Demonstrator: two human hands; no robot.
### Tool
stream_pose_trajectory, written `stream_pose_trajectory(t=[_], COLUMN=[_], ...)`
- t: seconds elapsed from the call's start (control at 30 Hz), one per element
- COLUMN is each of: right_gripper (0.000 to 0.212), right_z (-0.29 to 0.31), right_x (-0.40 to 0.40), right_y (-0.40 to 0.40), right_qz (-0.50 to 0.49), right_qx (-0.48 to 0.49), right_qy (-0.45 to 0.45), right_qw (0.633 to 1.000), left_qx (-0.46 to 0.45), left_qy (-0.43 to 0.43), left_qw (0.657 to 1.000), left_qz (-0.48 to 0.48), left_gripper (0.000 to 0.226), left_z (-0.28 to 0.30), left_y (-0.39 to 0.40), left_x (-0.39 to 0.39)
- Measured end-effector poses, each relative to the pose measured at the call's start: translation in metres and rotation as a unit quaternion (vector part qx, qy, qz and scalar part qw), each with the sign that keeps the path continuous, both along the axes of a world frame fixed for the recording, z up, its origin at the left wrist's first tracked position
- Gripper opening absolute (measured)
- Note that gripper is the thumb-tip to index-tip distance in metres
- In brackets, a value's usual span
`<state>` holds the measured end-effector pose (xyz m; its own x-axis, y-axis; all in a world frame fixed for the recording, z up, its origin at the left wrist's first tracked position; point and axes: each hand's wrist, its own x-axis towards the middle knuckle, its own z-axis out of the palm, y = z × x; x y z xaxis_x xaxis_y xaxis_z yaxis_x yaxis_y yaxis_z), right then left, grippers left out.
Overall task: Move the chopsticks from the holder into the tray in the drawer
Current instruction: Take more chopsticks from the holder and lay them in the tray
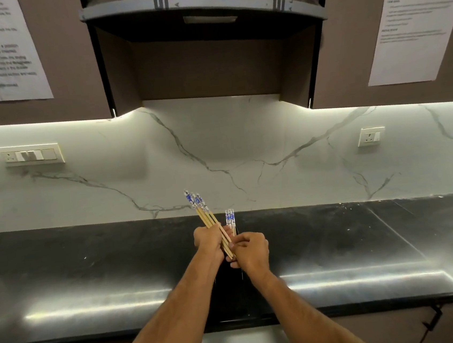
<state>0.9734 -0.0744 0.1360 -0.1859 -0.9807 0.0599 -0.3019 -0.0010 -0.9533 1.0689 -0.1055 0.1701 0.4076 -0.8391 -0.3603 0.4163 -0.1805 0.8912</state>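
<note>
My left hand (207,240) grips a bundle of wooden chopsticks (206,215) with blue-and-white patterned tops, tilted up and to the left above the black counter. My right hand (251,249) is closed beside it, its fingers touching the lower ends of that bundle. Just behind my hands, a few more chopsticks (230,219) stand upright. The dark holder (228,280) they stand in is mostly hidden below my hands. Neither the drawer nor the tray is in view.
The glossy black counter (91,283) runs the full width, with a white marble backsplash (246,155) behind it. A range hood (202,9) hangs overhead. Wall sockets (30,155) sit left and right. Paper sheets hang on the upper cabinets. A cabinet handle (434,320) shows at lower right.
</note>
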Motion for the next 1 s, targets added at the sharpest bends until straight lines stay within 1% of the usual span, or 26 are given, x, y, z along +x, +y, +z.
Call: stream_pose_trajectory(t=[0.1, 0.2, 0.23, 0.27, 0.3, 0.33, 0.37, 0.4, 0.43, 0.47, 0.5, 0.57, 0.63, 0.67, 0.77, 0.87, 0.9, 0.93, 1.0], right_gripper=[0.008, 0.011, 0.012, 0.016, 0.025, 0.037, 0.050, 0.060, 0.070, 0.075, 0.078, 0.078, 0.076, 0.074, 0.070, 0.067, 0.065, 0.063, 0.061], right_z=[-0.002, -0.002, -0.002, -0.002, -0.003, -0.003, -0.005, -0.007, -0.010, -0.013, -0.013, -0.007, 0.001, 0.004, 0.004, -0.002, -0.004, -0.007, -0.010], right_x=[-0.001, -0.003, -0.004, -0.005, -0.007, -0.008, -0.009, -0.009, -0.009, -0.007, -0.005, 0.002, 0.006, 0.007, 0.006, 0.006, 0.006, 0.003, -0.004], right_y=[0.000, -0.005, -0.006, -0.006, -0.007, -0.008, -0.009, -0.009, -0.008, -0.008, -0.007, -0.005, -0.007, -0.009, -0.013, -0.013, -0.013, -0.013, -0.014], right_qz=[0.023, 0.032, 0.029, 0.014, -0.013, -0.041, -0.054, -0.053, -0.047, -0.039, -0.028, -0.014, -0.019, -0.024, -0.029, 0.000, 0.013, 0.025, 0.043], right_qx=[0.001, 0.008, 0.017, 0.034, 0.064, 0.106, 0.150, 0.186, 0.207, 0.219, 0.227, 0.233, 0.216, 0.208, 0.207, 0.206, 0.206, 0.211, 0.218], right_qy=[-0.016, -0.051, -0.076, -0.120, -0.193, -0.299, -0.420, -0.528, -0.609, -0.658, -0.685, -0.704, -0.734, -0.743, -0.733, -0.706, -0.690, -0.659, -0.555], right_qw=[1.000, 0.998, 0.997, 0.992, 0.979, 0.947, 0.893, 0.827, 0.764, 0.719, 0.692, 0.671, 0.643, 0.635, 0.647, 0.678, 0.694, 0.722, 0.801], left_qx=[-0.021, -0.037, -0.042, -0.050, -0.059, -0.069, -0.078, -0.085, -0.090, -0.093, -0.093, -0.085, -0.080, -0.080, -0.079, -0.075, -0.073, -0.071, -0.071], left_qy=[0.006, -0.003, -0.004, -0.003, -0.004, -0.009, -0.018, -0.029, -0.039, -0.047, -0.050, -0.052, -0.053, -0.053, -0.047, -0.058, -0.064, -0.072, -0.090], left_qw=[1.000, 0.999, 0.999, 0.998, 0.998, 0.997, 0.996, 0.995, 0.994, 0.993, 0.992, 0.991, 0.991, 0.990, 0.990, 0.991, 0.991, 0.991, 0.989], left_qz=[-0.017, -0.031, -0.031, -0.032, -0.034, -0.035, -0.037, -0.041, -0.048, -0.059, -0.070, -0.087, -0.097, -0.100, -0.103, -0.098, -0.094, -0.092, -0.093], left_gripper=[0.023, 0.024, 0.023, 0.021, 0.020, 0.019, 0.018, 0.018, 0.019, 0.019, 0.019, 0.020, 0.021, 0.021, 0.021, 0.020, 0.020, 0.020, 0.020], left_z=[0.001, 0.004, 0.004, 0.006, 0.007, 0.008, 0.009, 0.009, 0.008, 0.007, 0.003, -0.006, -0.014, -0.016, -0.017, -0.016, -0.016, -0.017, -0.020], left_y=[0.000, 0.002, 0.002, 0.002, 0.002, 0.002, 0.002, 0.002, 0.003, 0.004, 0.005, 0.010, 0.015, 0.016, 0.017, 0.020, 0.021, 0.021, 0.023], left_x=[-0.005, -0.006, -0.006, -0.006, -0.007, -0.008, -0.009, -0.011, -0.014, -0.017, -0.021, -0.027, -0.032, -0.033, -0.032, -0.031, -0.030, -0.029, -0.025])
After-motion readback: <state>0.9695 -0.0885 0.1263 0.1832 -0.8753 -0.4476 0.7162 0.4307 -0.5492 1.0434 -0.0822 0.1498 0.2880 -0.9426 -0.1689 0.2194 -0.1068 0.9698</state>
